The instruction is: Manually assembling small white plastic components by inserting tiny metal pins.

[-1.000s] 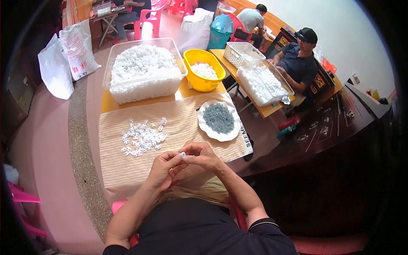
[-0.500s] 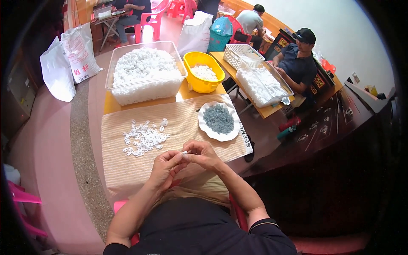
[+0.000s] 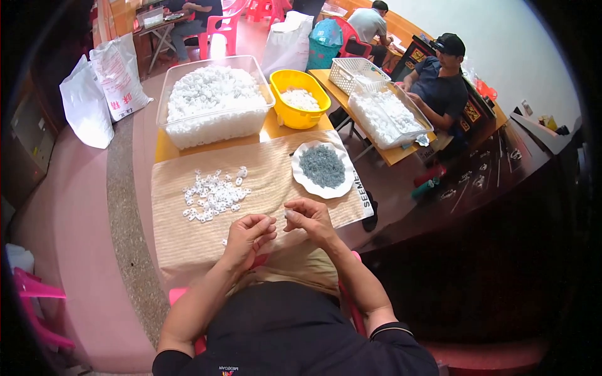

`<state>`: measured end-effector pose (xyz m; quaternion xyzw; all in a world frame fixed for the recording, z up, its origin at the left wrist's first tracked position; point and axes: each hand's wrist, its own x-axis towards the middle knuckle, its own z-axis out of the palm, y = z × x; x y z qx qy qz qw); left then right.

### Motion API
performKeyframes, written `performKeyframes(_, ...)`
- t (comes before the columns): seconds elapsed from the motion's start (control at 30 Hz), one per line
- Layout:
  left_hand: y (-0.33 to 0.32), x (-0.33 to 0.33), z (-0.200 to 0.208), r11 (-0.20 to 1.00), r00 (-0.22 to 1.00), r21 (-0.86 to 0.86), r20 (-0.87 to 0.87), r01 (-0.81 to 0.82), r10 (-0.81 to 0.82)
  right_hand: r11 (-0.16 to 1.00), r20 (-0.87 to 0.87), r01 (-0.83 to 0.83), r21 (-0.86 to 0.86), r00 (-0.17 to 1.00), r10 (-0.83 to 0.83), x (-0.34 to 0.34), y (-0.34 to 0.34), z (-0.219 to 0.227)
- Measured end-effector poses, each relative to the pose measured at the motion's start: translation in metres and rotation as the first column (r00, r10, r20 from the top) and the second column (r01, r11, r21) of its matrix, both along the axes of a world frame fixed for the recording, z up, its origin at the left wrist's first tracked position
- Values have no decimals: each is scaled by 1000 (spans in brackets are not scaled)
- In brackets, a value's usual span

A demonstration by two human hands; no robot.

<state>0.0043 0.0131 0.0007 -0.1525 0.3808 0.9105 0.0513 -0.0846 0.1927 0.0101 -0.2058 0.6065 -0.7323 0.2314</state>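
Moved since the earlier frame: both hands, now standing apart where their fingertips were meeting around a small white piece.

Left hand (image 3: pixel 251 236): hovering over the near part of the striped cloth (image 3: pixel 182 241), thumb and forefinger drawing together; whether they are gripping anything, cannot tell.

Right hand (image 3: pixel 311 220): hovering just beside it, on the plate side, thumb and fingers curling inward; a pale spot is showing at the tips, but whether it is a held piece cannot be told.

White pieces (image 3: pixel 216 195), small, holed: lying in a loose spread on the left half of the cloth, ahead of the left hand. One stray piece (image 3: pixel 224 242) is resting beside the left wrist.

Plate (image 3: pixel 326 193), white, wavy-rimmed: sitting near the cloth's right edge, bearing a heap of grey pieces (image 3: pixel 323 166); only a narrow strip of cloth is showing to its right.

Open room: bare cloth is running between spread and plate, and along the near left corner.

Far limit: a clear tub (image 3: pixel 219 133) and a yellow basin (image 3: pixel 301 119), both holding white pieces, are standing on the table (image 3: pixel 164 151) beyond the cloth.

Unchanged: spread, plate, tub and basin are keeping their arrangement.
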Motion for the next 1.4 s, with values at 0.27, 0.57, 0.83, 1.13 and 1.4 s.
performKeyframes(0.27, -2, 0, 0, 1000, 1000, 11, 16, 8, -8, 999, -26, 14, 42, 1000, -13, 1, -4, -6)
performKeyframes(0.57, -3, -1, -4, 1000, 1000, 7, -8, 24, -24, 993, -66, 103, 64, 993, -99, -5, -1, 2)
performKeyframes(0.83, -3, -1, -5, 999, 999, -28, 16, 43, -42, 961, -277, 242, 135, 940, -198, -17, 9, 28)
performKeyframes(1.13, -4, -2, -3, 998, 997, -13, 24, 68, -68, 934, -299, 341, 108, 907, -297, -48, 21, 41)
performKeyframes(1.4, -4, -3, 3, 996, 995, -24, 56, 87, -85, 914, -445, 398, 74, 834, -327, -68, 18, 56)
